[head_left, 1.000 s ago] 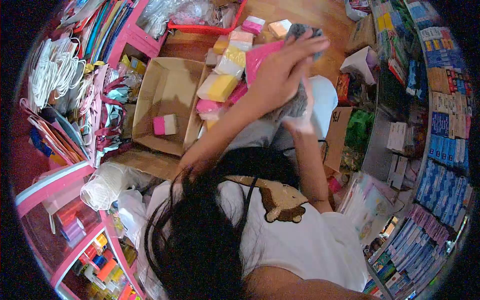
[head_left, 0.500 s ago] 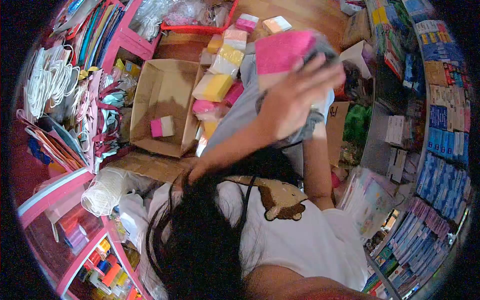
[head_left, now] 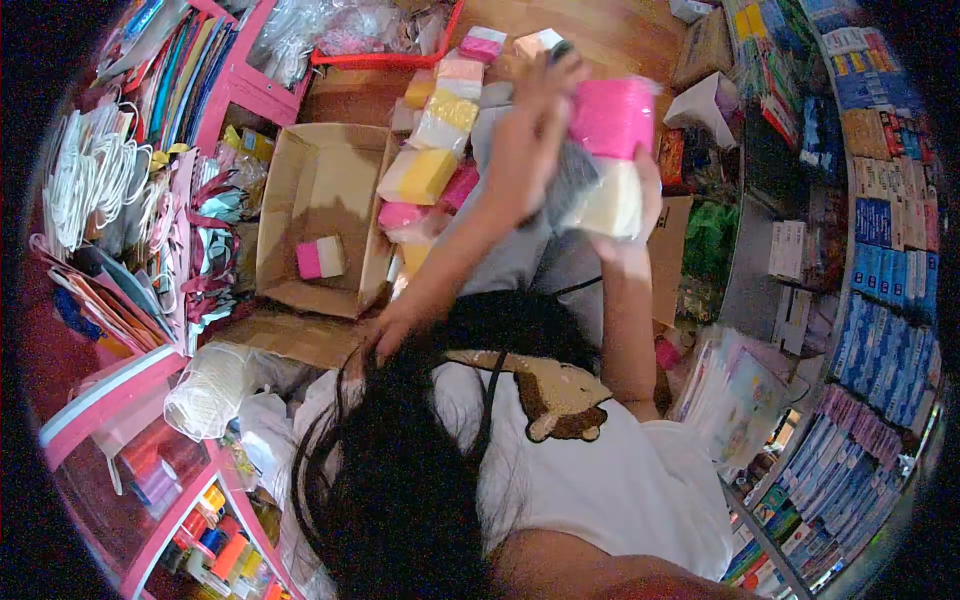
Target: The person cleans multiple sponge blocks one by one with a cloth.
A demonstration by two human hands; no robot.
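My right hand (head_left: 645, 195) grips a plastic-wrapped pink and cream pack (head_left: 612, 115) from its right side and underneath, above my lap. It is held upright, pink half on top. Just left of it, my left hand (head_left: 530, 140) is smeared by motion, its fingers bent around a dark grey cloth (head_left: 570, 185) that hangs beside the pack. By my left leg lie several similar packs, among them a yellow and cream pack (head_left: 420, 177). An open cardboard box (head_left: 335, 170) stands left of them, with a small pink and cream block (head_left: 320, 258) inside.
A red basket (head_left: 385, 60) of plastic-wrapped goods sits at the top. Pink-framed shelves (head_left: 235, 90) stand on the left, with a spool of white twine (head_left: 205, 390) below. Shelves of blue boxes (head_left: 875, 350) line the right. A cardboard piece (head_left: 672, 260) is beside my right arm.
My left hand, with the grey cloth, has moved left and up off the pack. The pack has shifted slightly right and down, and more of it shows.
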